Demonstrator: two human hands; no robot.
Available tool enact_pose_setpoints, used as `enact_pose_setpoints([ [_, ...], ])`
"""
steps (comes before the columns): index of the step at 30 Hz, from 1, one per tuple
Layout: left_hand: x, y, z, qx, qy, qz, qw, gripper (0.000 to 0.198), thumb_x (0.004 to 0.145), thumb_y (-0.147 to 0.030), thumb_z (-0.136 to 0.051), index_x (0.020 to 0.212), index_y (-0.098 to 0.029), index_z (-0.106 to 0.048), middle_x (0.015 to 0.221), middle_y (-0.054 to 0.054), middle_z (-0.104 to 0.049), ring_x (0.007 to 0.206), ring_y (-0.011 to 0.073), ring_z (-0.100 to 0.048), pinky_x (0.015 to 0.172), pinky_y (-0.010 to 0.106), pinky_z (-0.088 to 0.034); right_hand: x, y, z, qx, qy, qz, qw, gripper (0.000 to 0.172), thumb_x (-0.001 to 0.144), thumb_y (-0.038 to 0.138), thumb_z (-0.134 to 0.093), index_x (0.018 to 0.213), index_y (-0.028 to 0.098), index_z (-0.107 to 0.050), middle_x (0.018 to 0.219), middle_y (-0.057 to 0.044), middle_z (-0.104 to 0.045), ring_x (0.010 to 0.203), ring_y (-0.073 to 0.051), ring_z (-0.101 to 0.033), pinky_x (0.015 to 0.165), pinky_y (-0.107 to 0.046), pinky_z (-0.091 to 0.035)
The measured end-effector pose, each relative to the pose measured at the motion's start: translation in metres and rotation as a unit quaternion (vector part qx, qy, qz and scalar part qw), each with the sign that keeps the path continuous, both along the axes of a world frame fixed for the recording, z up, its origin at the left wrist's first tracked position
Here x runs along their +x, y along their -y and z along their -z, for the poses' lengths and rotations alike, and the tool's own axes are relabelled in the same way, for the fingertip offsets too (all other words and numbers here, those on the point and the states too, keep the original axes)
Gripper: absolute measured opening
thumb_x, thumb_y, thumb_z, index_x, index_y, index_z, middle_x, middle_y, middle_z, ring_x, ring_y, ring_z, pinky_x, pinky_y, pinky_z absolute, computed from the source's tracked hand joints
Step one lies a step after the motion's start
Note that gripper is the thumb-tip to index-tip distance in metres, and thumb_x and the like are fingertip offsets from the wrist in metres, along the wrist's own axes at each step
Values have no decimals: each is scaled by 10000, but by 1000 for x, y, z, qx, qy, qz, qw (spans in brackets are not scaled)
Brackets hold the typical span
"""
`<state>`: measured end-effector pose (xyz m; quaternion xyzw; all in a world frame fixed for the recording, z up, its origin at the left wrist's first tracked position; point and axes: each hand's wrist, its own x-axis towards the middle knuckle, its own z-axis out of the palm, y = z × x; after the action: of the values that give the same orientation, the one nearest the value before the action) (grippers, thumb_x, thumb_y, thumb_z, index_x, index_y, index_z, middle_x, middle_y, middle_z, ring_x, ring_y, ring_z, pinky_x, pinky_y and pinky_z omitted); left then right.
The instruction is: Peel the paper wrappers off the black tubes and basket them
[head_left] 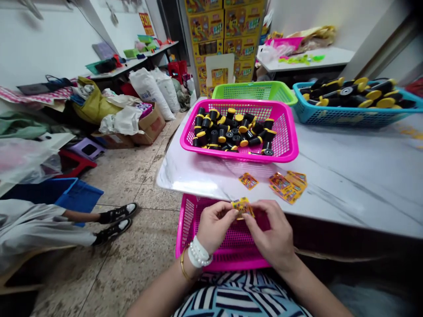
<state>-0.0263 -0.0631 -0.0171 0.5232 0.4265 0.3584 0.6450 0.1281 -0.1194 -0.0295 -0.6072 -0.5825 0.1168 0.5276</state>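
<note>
**Printed packet pinched between both hands**

The small yellow-and-orange printed packet (243, 208) sits just off the near edge of the marble-look surface (343, 176), above a magenta mesh basket (190, 229). The left hand (214, 224) and right hand (271, 233) hold it between them, their fingers (256, 215) closed on its sides. A weakened pinch could drop this thin packet into the basket, or past its rim to the tiled floor (132, 259). A wide hand movement forward could catch the loose packets (287, 187) lying just ahead or knock the basket of black-and-yellow spools (280, 132) beyond them. The surface stays open to the right, while its left edge falls away to the floor.
</note>
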Motion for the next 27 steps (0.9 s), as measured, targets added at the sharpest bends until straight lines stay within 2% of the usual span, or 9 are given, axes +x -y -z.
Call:
enact_pose_setpoints([
  [2, 1, -1, -2, 16, -17, 7, 1000, 229, 815, -380, -754, 841, -152, -764, 838, 75, -768, 746, 191, -692, 734, 314, -569, 0, 0, -3, -80, -127, -27, 988, 291, 918, 389, -676, 1134, 197, -643, 932, -67, -701, 791, -185, -677, 696, -307, -582],
  [5, 2, 0, -8, 48, -38, -13, 998, 204, 847, -354, -720, 822, -154, -755, 794, 61, -742, 709, 174, -661, 693, 289, -548, 3, -5, -6, -165, -252, -70, 951, 333, 922, 506, -641, 889, 176, -682, 632, -3, -648, 522, -140, -612, 480, -235, -505],
  [7, 3, 2, -12, 64, -38, -60, 995, 190, 862, -349, -705, 852, -162, -739, 777, 46, -721, 681, 159, -640, 661, 271, -537, 2, -9, -8, -168, -266, -46, 948, 384, 910, 533, -649, 764, 178, -666, 524, 24, -584, 424, -115, -537, 410, -215, -435],
  [10, 2, 7, -16, 79, -35, -104, 991, 184, 877, -352, -693, 871, -171, -727, 801, 43, -714, 691, 155, -633, 661, 263, -532, -3, -10, -7, -137, -239, -5, 961, 384, 930, 519, -634, 754, 180, -676, 538, 21, -600, 440, -114, -552, 433, -214, -441],
  [15, -3, 12, -18, 130, -44, -114, 984, 155, 866, -305, -718, 822, -171, -783, 797, 60, -714, 751, 176, -648, 698, 277, -527, -11, -7, 2, -72, -134, -2, 988, 273, 975, 395, -610, 808, 198, -698, 616, 19, -626, 535, -125, -593, 550, -230, -495],
  [20, -8, 7, -17, 140, -33, -138, 980, 102, 796, -251, -764, 824, -169, -817, 785, 66, -689, 753, 179, -636, 677, 274, -519, -16, -11, 3, -6, -36, -77, 996, 116, 973, 253, -615, 913, 209, -704, 810, -28, -709, 728, -165, -668, 702, -273, -542],
  [23, -13, 2, -17, 120, -26, -156, 980, 85, 749, -234, -778, 717, -158, -795, 774, 64, -664, 738, 170, -622, 666, 259, -512, -21, -18, -3, 18, -4, -119, 993, 115, 974, 191, -597, 908, 208, -689, 792, -24, -698, 714, -155, -668, 684, -258, -539],
  [27, -19, -3, -18, 100, -2, -168, 981, 169, 719, -269, -811, 608, -153, -760, 754, 62, -656, 718, 158, -617, 649, 240, -504, -18, -26, -12, 27, 49, -148, 987, 156, 986, 191, -562, 901, 207, -691, 720, -3, -673, 625, -139, -649, 600, -235, -511],
])
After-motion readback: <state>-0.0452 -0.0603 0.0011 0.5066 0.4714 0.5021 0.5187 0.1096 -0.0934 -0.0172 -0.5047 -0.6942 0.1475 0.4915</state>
